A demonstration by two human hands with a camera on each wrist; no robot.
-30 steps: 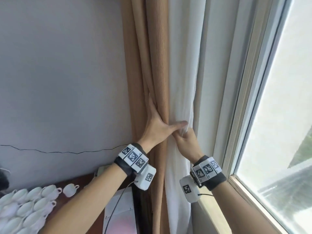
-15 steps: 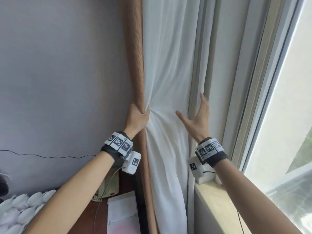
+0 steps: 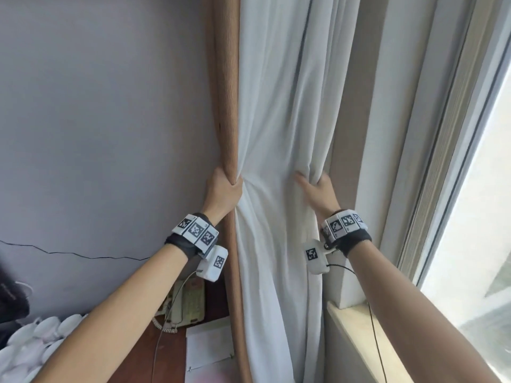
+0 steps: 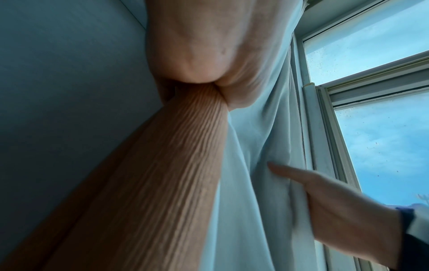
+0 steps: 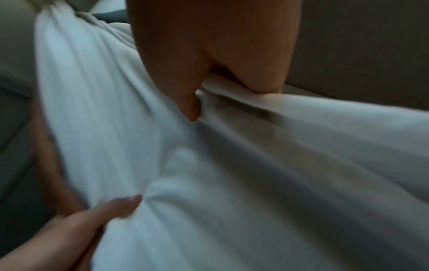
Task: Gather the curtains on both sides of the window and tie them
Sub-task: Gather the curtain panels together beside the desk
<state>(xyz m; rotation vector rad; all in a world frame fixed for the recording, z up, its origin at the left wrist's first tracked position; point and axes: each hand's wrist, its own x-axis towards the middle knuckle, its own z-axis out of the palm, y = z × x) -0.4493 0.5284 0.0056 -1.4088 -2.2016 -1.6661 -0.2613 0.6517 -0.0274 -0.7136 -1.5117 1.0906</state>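
A tan ribbed curtain (image 3: 225, 106) hangs beside the wall, with a white sheer curtain (image 3: 273, 128) to its right. My left hand (image 3: 224, 189) grips the tan curtain together with the sheer's left edge; in the left wrist view my palm (image 4: 197, 60) closes over the tan curtain (image 4: 162, 165). My right hand (image 3: 313, 185) holds the sheer's right edge, thumb in front and fingers behind. Up close in the right wrist view, my right hand (image 5: 204, 95) pinches a fold of white fabric (image 5: 232, 165). The sheer is stretched between both hands.
The window frame (image 3: 431, 189) and pane are on the right, with a stone sill (image 3: 356, 335) below. At lower left a wooden desk holds a corded telephone (image 3: 188, 305), white cups (image 3: 33, 344) and a sheet of paper (image 3: 210, 346).
My right hand let go of the bundle, moved right with fingers spread, and now grips the sheer's right edge. My left hand closed round the tan curtain and keeps hold of it.
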